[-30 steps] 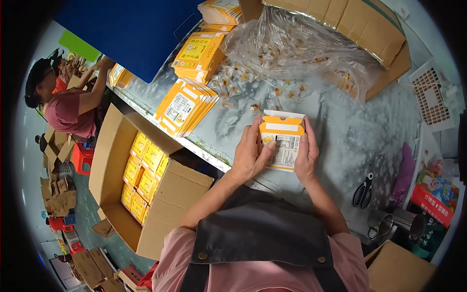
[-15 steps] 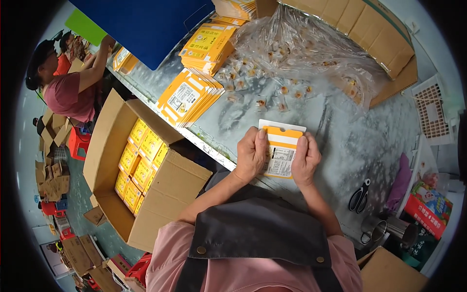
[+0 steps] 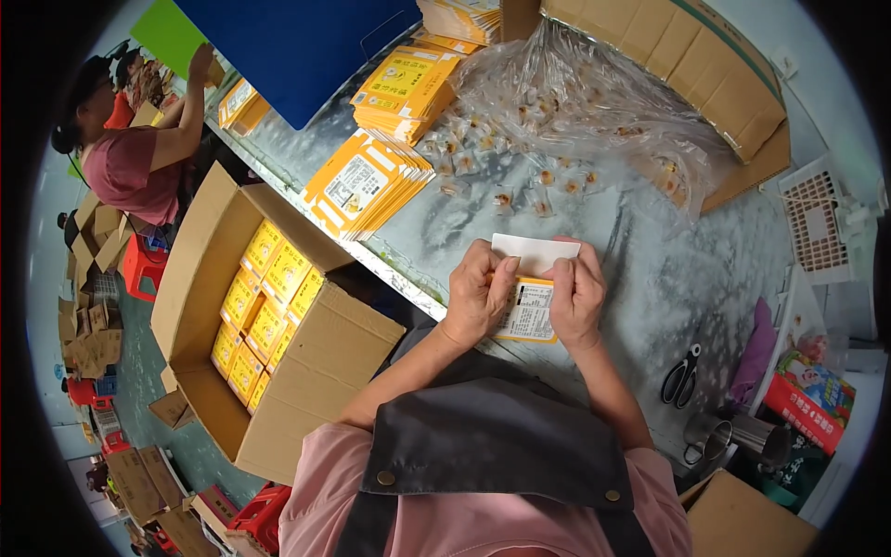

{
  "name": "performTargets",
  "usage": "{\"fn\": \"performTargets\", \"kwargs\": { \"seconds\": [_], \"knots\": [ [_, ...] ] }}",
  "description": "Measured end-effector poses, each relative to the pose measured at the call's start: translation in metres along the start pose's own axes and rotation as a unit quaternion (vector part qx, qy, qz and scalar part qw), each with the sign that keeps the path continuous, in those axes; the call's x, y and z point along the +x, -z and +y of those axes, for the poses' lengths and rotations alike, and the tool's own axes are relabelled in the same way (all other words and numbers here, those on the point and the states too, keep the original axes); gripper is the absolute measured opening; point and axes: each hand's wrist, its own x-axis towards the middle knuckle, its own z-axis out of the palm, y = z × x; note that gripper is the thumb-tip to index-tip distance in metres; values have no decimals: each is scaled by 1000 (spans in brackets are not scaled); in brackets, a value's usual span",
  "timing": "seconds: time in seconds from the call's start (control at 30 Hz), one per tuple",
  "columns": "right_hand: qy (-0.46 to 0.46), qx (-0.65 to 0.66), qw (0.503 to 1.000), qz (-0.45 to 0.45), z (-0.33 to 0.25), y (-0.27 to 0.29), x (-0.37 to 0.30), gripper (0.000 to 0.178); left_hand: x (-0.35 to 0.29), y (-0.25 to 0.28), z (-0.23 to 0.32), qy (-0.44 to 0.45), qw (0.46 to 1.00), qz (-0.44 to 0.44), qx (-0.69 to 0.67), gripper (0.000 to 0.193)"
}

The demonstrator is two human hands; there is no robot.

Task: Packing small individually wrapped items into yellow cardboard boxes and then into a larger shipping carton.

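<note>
A flat yellow-and-white carton (image 3: 533, 311) is held upright between my two hands over the near edge of the table. My left hand (image 3: 477, 292) pinches its left side, thumb on the front. On the opposite side, my right hand (image 3: 577, 299) grips the carton with thumb and bent fingers at the upper edge. A plain white flap (image 3: 535, 251) stands up above the printed panel, between the fingertips. Beyond my left hand lies a fanned stack of similar flat cartons (image 3: 357, 181). Small clear-wrapped pieces (image 3: 504, 201) are scattered past the carton.
An open cardboard box (image 3: 343, 339) with several yellow packs (image 3: 269, 325) stands at left. Another carton stack (image 3: 408, 84) and a plastic bag (image 3: 594, 102) lie farther back. Black scissors (image 3: 682, 376) and metal cups (image 3: 710, 436) sit at right. A co-worker (image 3: 139, 167) is at far left.
The carton's yellow top edge has folded out of sight and the white flap shows larger. My right fingers have curled in at the upper edge. The co-worker's arm has risen.
</note>
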Motion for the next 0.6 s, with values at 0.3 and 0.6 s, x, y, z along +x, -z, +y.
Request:
{"fn": "performTargets", "kwargs": {
  "seconds": [0.3,0.6],
  "knots": [
    [-39,84,996,-1,-7,-25,-11,58,-12,17,16,84,996,-36,-4,75],
    [-159,92,970,-161,-14,-54,-1,38,15,61,5,160,977,134,-45,61]
  ]
}}
